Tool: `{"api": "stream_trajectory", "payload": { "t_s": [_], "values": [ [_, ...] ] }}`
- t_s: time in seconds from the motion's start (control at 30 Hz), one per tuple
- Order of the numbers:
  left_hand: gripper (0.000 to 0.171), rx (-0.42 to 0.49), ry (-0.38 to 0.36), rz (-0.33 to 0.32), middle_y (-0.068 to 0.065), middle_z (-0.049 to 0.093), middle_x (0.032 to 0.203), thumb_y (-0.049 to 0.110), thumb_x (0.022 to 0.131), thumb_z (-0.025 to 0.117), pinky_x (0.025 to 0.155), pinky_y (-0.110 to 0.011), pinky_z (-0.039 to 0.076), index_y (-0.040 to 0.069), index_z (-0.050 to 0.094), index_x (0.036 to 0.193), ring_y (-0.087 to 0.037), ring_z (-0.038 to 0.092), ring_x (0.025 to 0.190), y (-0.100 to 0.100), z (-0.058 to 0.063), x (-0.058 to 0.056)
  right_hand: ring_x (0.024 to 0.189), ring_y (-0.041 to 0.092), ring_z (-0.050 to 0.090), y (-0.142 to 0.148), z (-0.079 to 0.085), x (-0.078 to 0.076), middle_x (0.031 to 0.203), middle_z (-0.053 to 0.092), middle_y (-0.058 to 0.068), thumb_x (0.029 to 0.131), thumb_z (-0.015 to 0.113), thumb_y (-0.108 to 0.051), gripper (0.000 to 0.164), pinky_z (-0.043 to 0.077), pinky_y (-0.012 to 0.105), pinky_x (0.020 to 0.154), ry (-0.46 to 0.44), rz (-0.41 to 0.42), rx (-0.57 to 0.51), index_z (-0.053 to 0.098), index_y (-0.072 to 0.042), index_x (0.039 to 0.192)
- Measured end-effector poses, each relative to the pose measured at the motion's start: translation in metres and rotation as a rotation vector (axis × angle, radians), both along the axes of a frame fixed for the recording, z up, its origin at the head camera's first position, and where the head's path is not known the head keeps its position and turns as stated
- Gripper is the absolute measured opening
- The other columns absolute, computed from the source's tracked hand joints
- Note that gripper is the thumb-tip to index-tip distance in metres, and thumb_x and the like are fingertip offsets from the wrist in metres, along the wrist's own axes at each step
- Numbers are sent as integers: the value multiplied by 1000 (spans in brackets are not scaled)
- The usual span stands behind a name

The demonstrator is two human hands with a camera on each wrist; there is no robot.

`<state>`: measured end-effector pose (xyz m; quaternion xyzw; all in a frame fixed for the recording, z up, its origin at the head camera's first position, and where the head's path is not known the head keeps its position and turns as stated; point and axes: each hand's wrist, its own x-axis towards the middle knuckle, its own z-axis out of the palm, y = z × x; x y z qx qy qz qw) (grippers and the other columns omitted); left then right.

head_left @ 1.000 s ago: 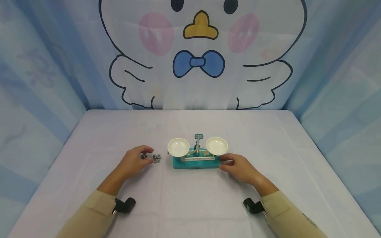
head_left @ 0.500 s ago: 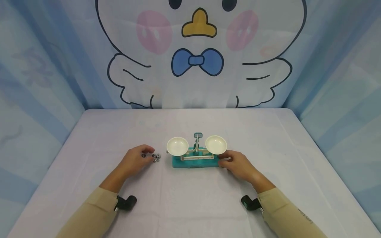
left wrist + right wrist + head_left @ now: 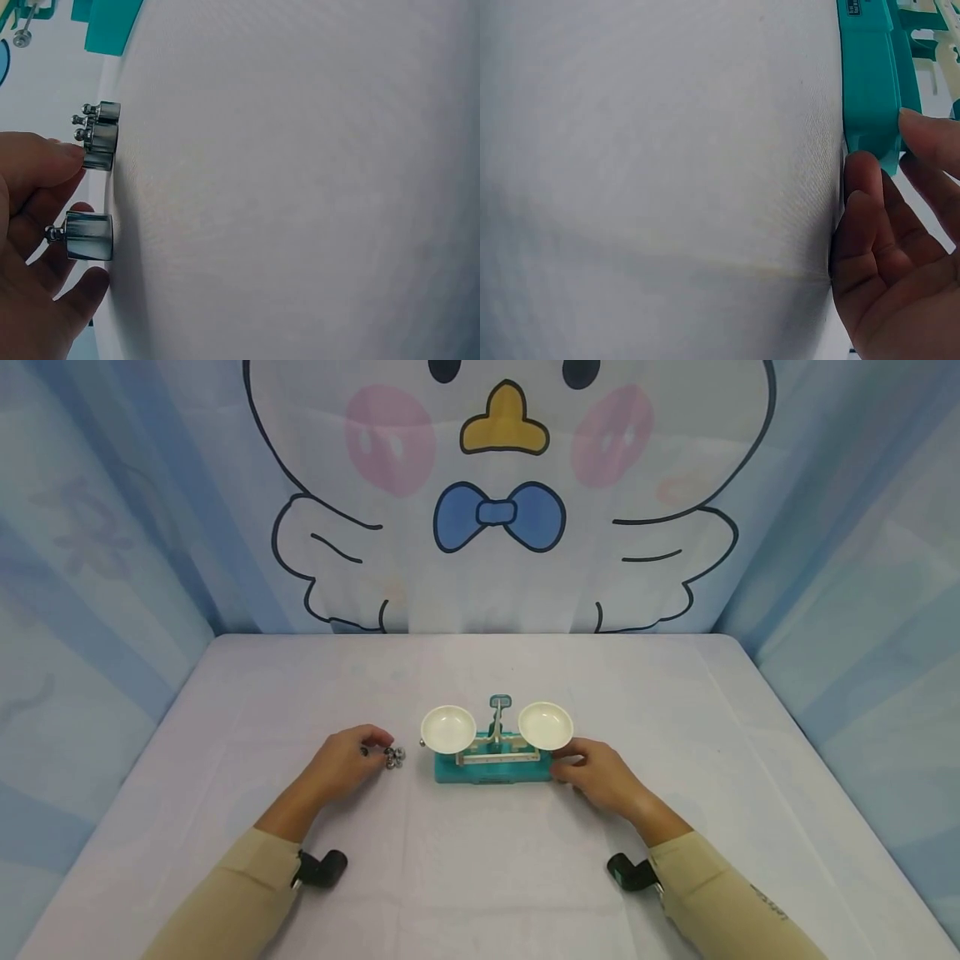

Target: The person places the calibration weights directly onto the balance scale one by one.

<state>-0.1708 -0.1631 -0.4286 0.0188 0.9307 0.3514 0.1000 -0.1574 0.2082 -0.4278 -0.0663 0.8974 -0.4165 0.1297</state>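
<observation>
A toy balance scale (image 3: 493, 770) with a teal base and two white pans stands mid-table. My right hand (image 3: 603, 781) grips the right end of its base, thumb and fingertips (image 3: 864, 176) against the teal plastic. To the left of the scale, several small metal weights (image 3: 394, 757) stand in a tight cluster. My left hand (image 3: 348, 764) curves loosely around them, its thumb tip right at the nearest one in the left wrist view. A larger cylindrical weight (image 3: 90, 236) with a knob stands inside the curve of that hand, mostly covered in the head view.
A white cloth covers the table (image 3: 487, 868). Behind it hangs a curtain (image 3: 495, 585) with a cartoon bird, and blue curtains flank both sides. Both pans, the left pan (image 3: 448, 729) and the right pan (image 3: 546, 726), sit at about the same height.
My left hand has crept slightly rightward around the weights, covering more of the large one in the head view. My right hand stays at the scale's base, and the scale stands where it was.
</observation>
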Motion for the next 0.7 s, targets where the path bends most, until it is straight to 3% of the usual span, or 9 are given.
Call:
{"api": "stream_trajectory", "payload": {
  "t_s": [0.7],
  "values": [
    [26,-7,-19,-15,-10,66,119,3,93,60,99,-48,46,5,67,118,-29,58,112,5,2,-5,105,28,65,-1,1,-1,126,64,16,93,68,-16,39,56,35,76,-12,1,-8,63,3,126]
  ]
}}
